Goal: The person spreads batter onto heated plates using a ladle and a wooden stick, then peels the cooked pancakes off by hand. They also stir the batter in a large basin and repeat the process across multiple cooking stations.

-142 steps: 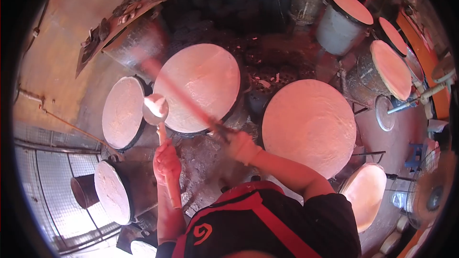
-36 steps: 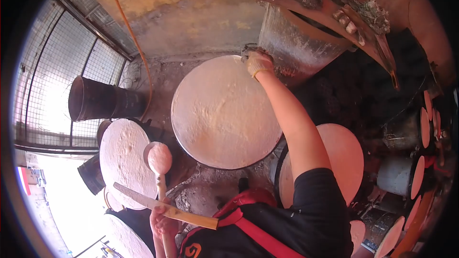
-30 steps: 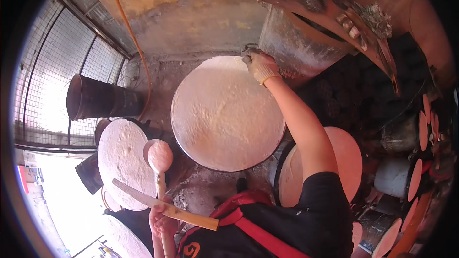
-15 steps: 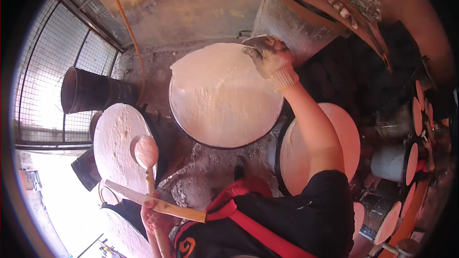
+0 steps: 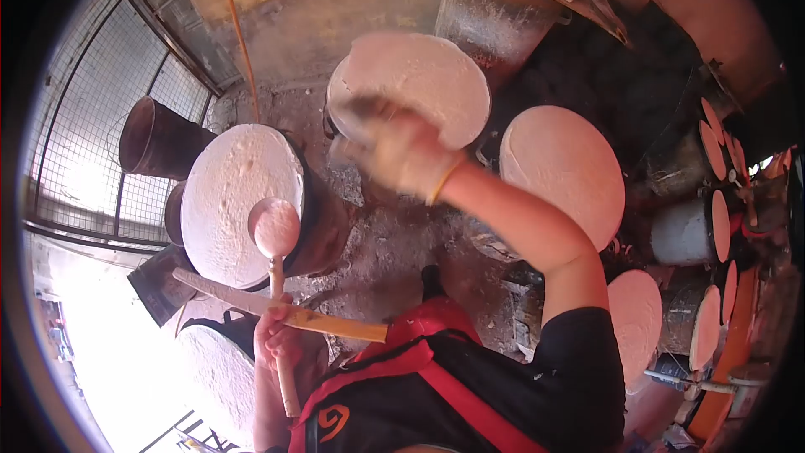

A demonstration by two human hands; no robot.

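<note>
Head view | left hand grips ladle and flat stick beside white-coated round drum | gloved right hand, blurred mid-air, grip unclear | step: between drums | next likely needs a steady ladle.

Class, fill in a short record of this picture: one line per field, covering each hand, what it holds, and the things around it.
Left hand: grips a ladle and a long flat wooden stick together
Right hand: gloved, blurred, raised above the ground; whether it holds anything cannot be told
Nearest to ladle: white-coated round disc on a drum
Other discs: one beyond the right hand, one to its right
Background: wire mesh, dark bucket
</note>
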